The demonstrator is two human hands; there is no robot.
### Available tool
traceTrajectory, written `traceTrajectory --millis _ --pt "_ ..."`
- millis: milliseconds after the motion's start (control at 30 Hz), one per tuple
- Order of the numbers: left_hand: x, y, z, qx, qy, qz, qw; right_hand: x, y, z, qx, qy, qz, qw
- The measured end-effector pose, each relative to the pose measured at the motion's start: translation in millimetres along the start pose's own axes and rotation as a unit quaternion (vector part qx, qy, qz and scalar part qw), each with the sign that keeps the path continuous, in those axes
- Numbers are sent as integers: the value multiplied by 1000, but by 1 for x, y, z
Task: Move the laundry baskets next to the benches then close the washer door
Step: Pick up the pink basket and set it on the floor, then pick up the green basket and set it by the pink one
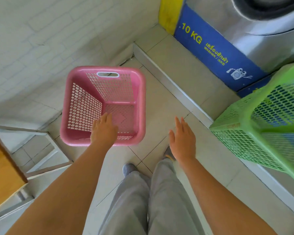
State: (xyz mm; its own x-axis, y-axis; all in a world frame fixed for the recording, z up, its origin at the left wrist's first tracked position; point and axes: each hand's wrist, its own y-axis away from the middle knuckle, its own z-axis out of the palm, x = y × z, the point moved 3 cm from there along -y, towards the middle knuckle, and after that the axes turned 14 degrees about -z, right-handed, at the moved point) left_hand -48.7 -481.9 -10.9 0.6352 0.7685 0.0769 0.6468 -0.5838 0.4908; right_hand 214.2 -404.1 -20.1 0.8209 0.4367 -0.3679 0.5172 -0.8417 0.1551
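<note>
Down on the tiled floor by the left wall sits the pink basket [103, 106], upright, empty, just beside a wood-topped bench [2, 168] at near left. Left hand [103, 131] hovers over its near rim, fingers spread, gripping nothing; right hand [182, 139] hangs flat and open over bare tile, also w/ nothing in it. Risk, imo: the green basket [265, 119] at right looks tilted on the raised step [175, 87] under the washer [268, 29], so a careless tug could tip it or snag its mesh on the edge. Both baskets are light perforated plastic w/ rolled rims; the pink one has a slot handle on its far wall. Washer door isn't visible, can't tell its state.
</note>
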Motion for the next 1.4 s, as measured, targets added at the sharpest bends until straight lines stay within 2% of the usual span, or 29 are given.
traceTrajectory --millis 167,400,800,967,1167,1400 --pt "58 52 -10 -1 -7 66 998 41 49 -43 9 -13 53 998" --pt "156 109 9 -21 -5 137 990 127 104 -101 41 -25 124 991" --pt "387 197 74 -41 26 190 980 325 165 -181 112 -46 225 967" --pt "464 197 88 -31 21 211 977 392 175 -194 136 -58 277 949" --pt "519 165 108 -9 -14 216 976 462 180 -206 182 -45 337 922" --pt "566 126 132 11 -24 188 982 532 172 -196 170 -107 384 901"
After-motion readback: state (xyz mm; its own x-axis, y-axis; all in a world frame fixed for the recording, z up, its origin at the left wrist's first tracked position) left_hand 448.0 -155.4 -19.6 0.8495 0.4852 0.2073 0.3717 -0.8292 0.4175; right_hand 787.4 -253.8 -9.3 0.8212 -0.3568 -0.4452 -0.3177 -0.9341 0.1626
